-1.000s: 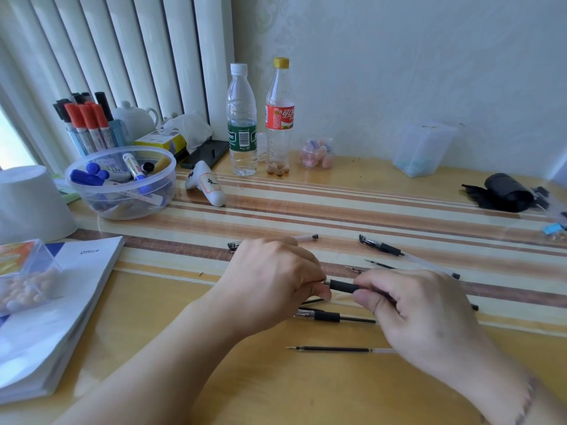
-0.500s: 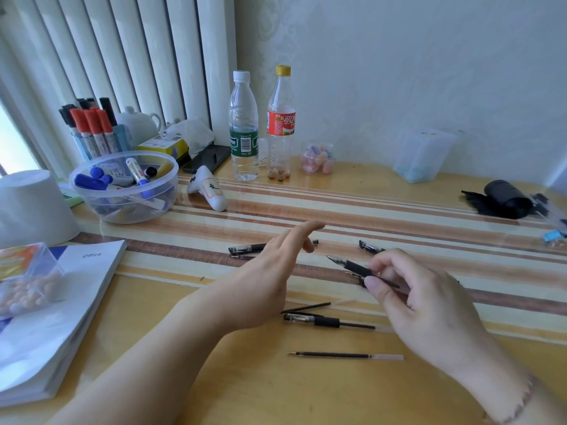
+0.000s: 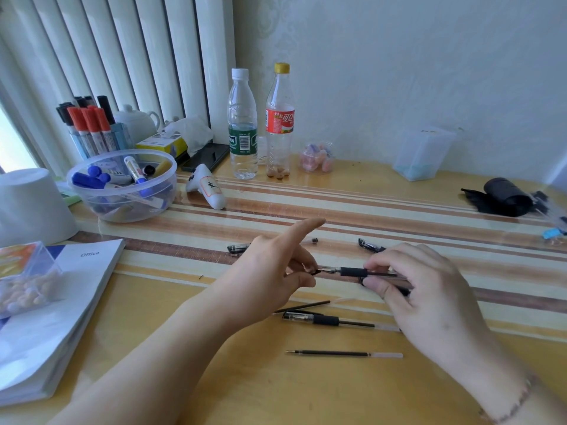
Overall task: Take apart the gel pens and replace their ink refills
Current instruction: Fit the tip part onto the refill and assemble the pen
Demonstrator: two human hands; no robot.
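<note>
My right hand (image 3: pixel 429 299) grips a gel pen (image 3: pixel 352 272) by its clear barrel, just behind the black rubber grip, and holds it level above the table with the tip pointing left. My left hand (image 3: pixel 270 280) pinches the pen's tip end between thumb and middle finger, with the index finger stretched out. A second gel pen (image 3: pixel 325 319) lies on the table below my hands. A loose ink refill (image 3: pixel 343 353) lies nearer to me and another refill (image 3: pixel 302 306) pokes out beside my left hand. Two more pens (image 3: pixel 237 248) (image 3: pixel 369 245) lie behind my hands, partly hidden.
A clear bowl of markers (image 3: pixel 122 191), a white cup (image 3: pixel 30 207), a book (image 3: pixel 55 317) and a small plastic box (image 3: pixel 24 277) crowd the left. Two bottles (image 3: pixel 242 124) (image 3: pixel 279 121) stand at the back. A black roll (image 3: pixel 503 196) lies at the right.
My left hand let go of the pen and lifted away half a second ago, then came back to pinch its tip. My right hand kept the pen and levelled it.
</note>
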